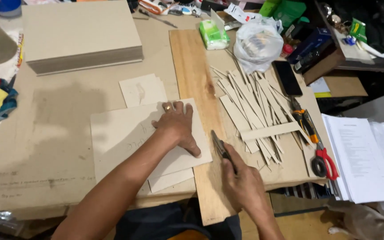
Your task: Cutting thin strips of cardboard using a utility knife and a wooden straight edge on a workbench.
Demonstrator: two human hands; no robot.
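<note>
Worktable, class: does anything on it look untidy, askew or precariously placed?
Yes. The cut cardboard strips lie in a loose criss-crossed heap right of the wooden plank, and the red-handled scissors sit near the table's front edge.

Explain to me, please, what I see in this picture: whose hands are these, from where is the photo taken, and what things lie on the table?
There is no machine: a person works with bare hands, and one camera on the person's head looks down at them. The left hand lies flat on a sheet of grey cardboard, pressing it onto a long wooden board. The right hand holds a utility knife at the sheet's edge. To the right lie many cut cardboard strips, red-handled scissors, a dark phone and white papers. A thick stack of cardboard sits at the far left of the table.
</note>
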